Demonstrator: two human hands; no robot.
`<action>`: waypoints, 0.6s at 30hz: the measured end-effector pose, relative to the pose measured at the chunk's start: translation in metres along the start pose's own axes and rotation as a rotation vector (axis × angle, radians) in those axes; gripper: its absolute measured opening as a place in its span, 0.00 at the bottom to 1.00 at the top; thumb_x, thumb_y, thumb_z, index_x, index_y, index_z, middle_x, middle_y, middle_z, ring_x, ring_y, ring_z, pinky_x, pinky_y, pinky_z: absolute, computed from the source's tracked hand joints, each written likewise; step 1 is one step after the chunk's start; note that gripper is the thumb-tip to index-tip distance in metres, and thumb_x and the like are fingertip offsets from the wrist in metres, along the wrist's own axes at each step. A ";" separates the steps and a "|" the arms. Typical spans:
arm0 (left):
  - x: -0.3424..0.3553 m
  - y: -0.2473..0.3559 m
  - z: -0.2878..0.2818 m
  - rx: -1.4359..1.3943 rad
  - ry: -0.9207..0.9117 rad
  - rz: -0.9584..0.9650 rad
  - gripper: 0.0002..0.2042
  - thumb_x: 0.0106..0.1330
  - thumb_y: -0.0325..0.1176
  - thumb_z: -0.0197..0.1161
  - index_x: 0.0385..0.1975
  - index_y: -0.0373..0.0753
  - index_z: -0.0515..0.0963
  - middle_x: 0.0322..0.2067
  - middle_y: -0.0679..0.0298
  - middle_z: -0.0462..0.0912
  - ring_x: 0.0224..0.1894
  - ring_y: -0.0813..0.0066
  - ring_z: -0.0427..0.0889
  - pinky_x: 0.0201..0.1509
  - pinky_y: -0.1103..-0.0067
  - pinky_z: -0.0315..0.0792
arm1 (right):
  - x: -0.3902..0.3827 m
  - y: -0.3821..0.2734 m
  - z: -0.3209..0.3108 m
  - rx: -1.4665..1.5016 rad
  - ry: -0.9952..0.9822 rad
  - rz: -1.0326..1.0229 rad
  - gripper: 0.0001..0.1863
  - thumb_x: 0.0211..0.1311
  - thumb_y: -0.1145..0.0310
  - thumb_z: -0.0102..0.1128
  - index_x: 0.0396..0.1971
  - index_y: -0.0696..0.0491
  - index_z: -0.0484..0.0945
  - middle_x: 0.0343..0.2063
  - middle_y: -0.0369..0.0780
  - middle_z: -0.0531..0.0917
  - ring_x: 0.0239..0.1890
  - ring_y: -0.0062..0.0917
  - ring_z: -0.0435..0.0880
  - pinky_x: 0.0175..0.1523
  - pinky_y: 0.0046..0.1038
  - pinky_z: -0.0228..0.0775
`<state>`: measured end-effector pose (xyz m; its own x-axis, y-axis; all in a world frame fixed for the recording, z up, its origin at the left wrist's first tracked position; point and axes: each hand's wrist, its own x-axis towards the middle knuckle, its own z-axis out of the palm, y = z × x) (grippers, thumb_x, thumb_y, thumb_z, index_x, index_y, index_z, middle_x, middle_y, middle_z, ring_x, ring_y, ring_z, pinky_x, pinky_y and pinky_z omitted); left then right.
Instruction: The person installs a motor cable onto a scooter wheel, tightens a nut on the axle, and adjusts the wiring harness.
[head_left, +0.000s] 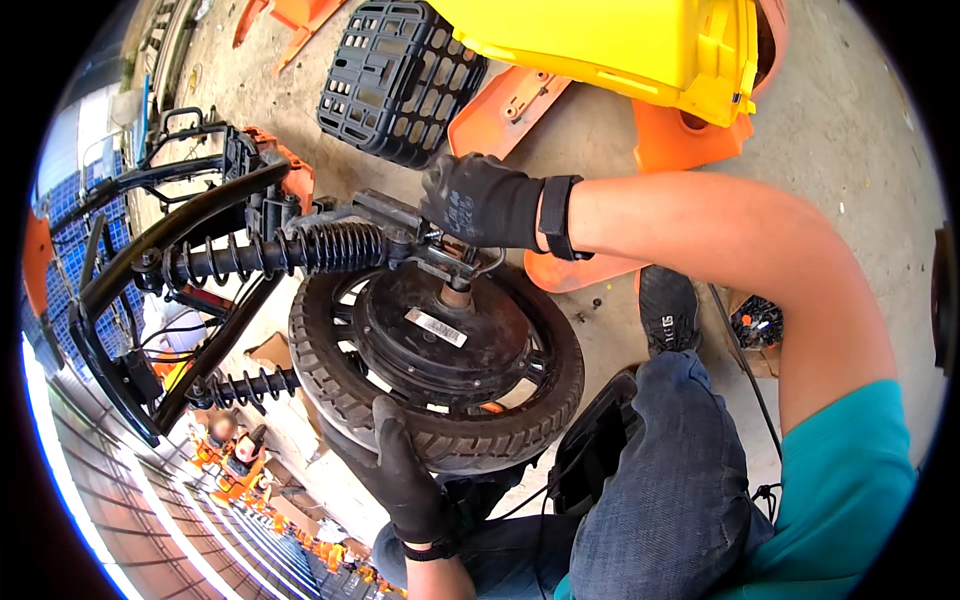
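A motor wheel (440,335) with a black treaded tyre (470,445) lies tilted in front of me, attached at its axle to a black scooter frame (185,225). My left hand (390,475), in a black glove, grips the tyre's near edge with its thumb on top; its other fingers are hidden beneath. My right hand (480,203), also gloved, is closed at the end of the swingarm (385,212), just above the axle bracket (450,262); what its fingers hold is hidden. A coil-spring shock absorber (290,252) runs from the frame toward the axle. A second shock absorber (245,390) shows beyond the wheel.
Past my right hand lie a black plastic crate (385,90), orange panels (510,108) and a yellow plastic body (590,40). A box of small dark parts (757,325) and a cable (740,360) are beside my shoe (668,310). A person (240,450) is far off.
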<state>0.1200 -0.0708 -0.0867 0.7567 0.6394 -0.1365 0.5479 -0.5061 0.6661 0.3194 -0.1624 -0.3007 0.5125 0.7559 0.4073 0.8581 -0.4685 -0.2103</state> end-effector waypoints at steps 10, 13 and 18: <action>-0.002 0.001 0.004 -0.025 0.030 0.055 0.23 0.72 0.36 0.53 0.62 0.29 0.64 0.59 0.51 0.69 0.59 0.63 0.71 0.63 0.71 0.65 | 0.011 0.011 0.001 0.149 -0.136 -0.042 0.03 0.44 0.66 0.62 0.20 0.47 0.81 0.15 0.37 0.79 0.21 0.34 0.82 0.21 0.36 0.69; 0.001 0.010 0.011 -0.047 0.030 0.029 0.23 0.73 0.36 0.52 0.62 0.29 0.64 0.58 0.51 0.70 0.59 0.63 0.71 0.63 0.71 0.64 | 0.022 0.022 0.009 0.149 -0.239 -0.191 0.05 0.38 0.68 0.66 0.21 0.47 0.84 0.22 0.38 0.84 0.26 0.36 0.85 0.27 0.37 0.74; 0.001 0.002 0.008 -0.041 0.032 0.024 0.21 0.73 0.36 0.52 0.60 0.28 0.65 0.55 0.52 0.72 0.58 0.64 0.72 0.63 0.71 0.63 | 0.043 0.026 -0.007 0.240 -0.786 -0.112 0.11 0.48 0.69 0.62 0.34 0.52 0.85 0.34 0.45 0.86 0.39 0.40 0.85 0.41 0.38 0.78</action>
<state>0.1244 -0.0759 -0.0910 0.7570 0.6461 -0.0973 0.5144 -0.4974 0.6986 0.3641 -0.1453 -0.2821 0.2201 0.9332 -0.2840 0.8434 -0.3284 -0.4252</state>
